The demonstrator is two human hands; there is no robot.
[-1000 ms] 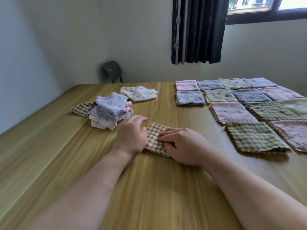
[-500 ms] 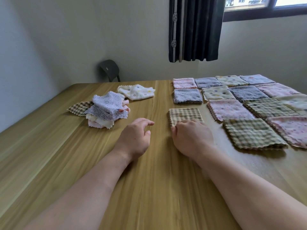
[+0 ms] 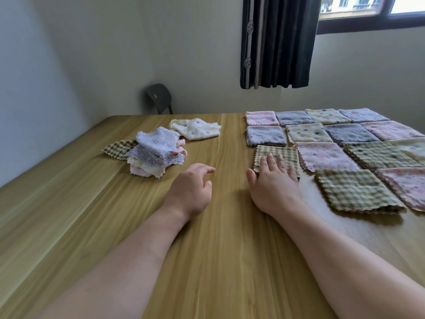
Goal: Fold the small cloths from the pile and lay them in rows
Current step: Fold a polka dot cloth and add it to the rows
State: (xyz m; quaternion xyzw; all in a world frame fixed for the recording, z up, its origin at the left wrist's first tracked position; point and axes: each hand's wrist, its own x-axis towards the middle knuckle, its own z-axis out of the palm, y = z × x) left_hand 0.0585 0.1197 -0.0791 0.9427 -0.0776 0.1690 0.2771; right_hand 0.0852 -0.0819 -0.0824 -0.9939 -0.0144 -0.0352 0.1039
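The check cloth [image 3: 277, 154], shifted from between the hands, is being pressed flat under straight fingers of the right hand [image 3: 273, 184], apparently joining the rows [image 3: 358, 143] rightward. The left hand [image 3: 190, 189] is being held loosely curled, empty, the pile [image 3: 154, 153] ahead.

A strip of table [image 3: 226, 143] separates the pile [image 3: 156, 153] from the rows [image 3: 322, 155]
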